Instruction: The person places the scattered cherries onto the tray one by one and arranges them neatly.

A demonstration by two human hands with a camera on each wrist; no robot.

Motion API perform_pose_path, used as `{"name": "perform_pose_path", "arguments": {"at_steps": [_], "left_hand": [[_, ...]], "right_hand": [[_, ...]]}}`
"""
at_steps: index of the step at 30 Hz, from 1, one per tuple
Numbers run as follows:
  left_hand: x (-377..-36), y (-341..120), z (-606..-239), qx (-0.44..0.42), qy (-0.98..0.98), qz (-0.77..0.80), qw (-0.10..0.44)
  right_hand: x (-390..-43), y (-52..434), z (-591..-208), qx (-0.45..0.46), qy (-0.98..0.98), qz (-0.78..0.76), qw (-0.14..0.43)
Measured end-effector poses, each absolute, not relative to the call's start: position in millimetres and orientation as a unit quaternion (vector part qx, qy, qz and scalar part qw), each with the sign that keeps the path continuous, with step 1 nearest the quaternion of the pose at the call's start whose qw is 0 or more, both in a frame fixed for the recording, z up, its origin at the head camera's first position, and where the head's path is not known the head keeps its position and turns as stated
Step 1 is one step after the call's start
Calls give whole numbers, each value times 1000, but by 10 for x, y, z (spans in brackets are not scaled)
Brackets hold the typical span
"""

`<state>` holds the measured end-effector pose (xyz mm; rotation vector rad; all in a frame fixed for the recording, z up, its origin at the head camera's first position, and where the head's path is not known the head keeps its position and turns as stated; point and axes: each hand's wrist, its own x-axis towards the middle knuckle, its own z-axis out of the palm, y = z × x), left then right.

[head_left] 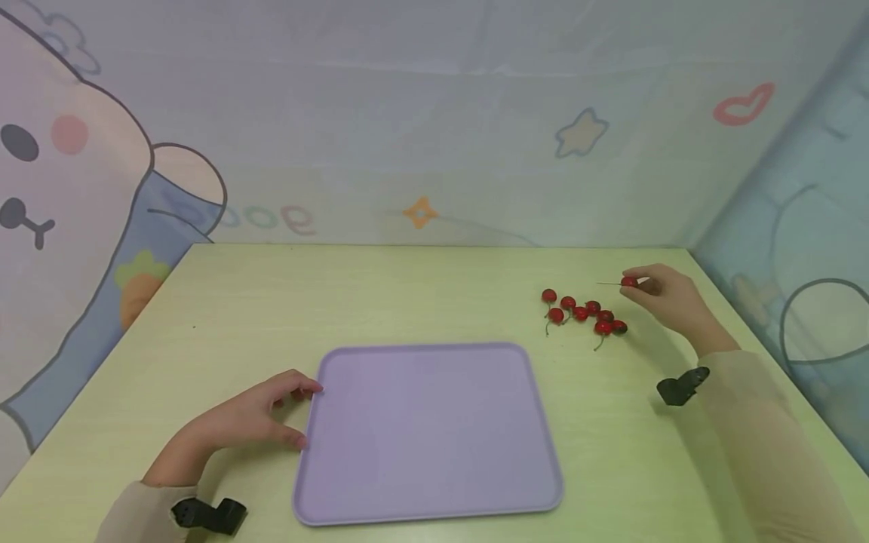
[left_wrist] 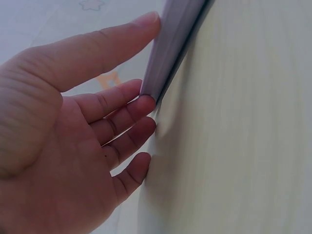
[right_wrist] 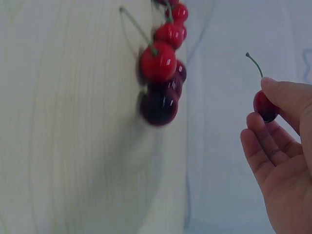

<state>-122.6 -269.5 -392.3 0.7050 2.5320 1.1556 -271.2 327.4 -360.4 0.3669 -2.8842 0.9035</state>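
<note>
A pale wooden table [head_left: 421, 294] stands before cartoon-printed backdrop walls [head_left: 434, 113].

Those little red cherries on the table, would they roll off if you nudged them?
Probably a little. The cherries look round and glossy, so a push would likely roll them, though their thin stems may stop them soon. The right hand lifts one cherry pinched between thumb and fingertip, so each seems light. The shiny skin could be slippery.

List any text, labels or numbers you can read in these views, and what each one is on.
"good", faint and seemingly mirrored, on the pale cartoon-printed backdrop wall; uncertain.
No writing on the flat lilac plastic tray, the small red cherries or the pale wooden table.
</note>
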Motion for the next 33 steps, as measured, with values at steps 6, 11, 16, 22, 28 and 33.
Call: {"name": "perform_pose_path", "arguments": {"at_steps": [6,11,16,22,28,33], "left_hand": [[-1232,-2690,-3932,244,874,399,135],[-1244,-2692,-3932,241,877,393,134],[-1250,-2692,-3935,239,878,393,134],[-1262,-2688,-3934,237,877,395,136],[-1269,-2688,-3933,237,878,393,137],[-1271,-2692,-3941,239,879,389,134]], "right_hand": [[-2693,3013,-3530,138,-937,311,80],[-2634,2770,-3449,155,-928,330,81],[-2581,2520,-3364,172,-921,340,79],[-2550,2257,-3351,207,-908,358,65],[-2482,1959,-3357,245,-879,405,54],[-2413,1704,-3364,287,-858,419,78]]}}
